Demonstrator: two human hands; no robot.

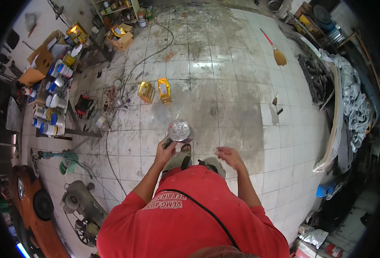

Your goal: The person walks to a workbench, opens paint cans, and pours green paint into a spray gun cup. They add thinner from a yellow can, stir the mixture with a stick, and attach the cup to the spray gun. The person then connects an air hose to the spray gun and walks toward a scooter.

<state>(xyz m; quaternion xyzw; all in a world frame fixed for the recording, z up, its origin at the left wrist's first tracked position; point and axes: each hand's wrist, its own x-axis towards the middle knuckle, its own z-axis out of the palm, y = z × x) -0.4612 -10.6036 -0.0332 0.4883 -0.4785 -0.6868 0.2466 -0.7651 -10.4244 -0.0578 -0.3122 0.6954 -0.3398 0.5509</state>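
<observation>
My left hand (166, 150) is closed around the dark handle or grip at the side of a round silvery container (180, 130). Its top is pale and mottled, and I cannot make out what it holds. To the right, in front of my body, my right hand (229, 157) is raised in the air with loosely bent fingers, partly apart; nothing shows in it. Ahead on the tiles stand two gold-coloured tins, one on the left (146, 92) and another on the right (164, 90). Neither hand touches them.
At left, a workbench (68, 125) bears several paint cans. A cable (108, 152) snakes over the tiled floor near an air compressor (80, 198) and an orange car (33, 215). A broom (279, 56) lies far right; a long pale panel (335, 124) lines the right side.
</observation>
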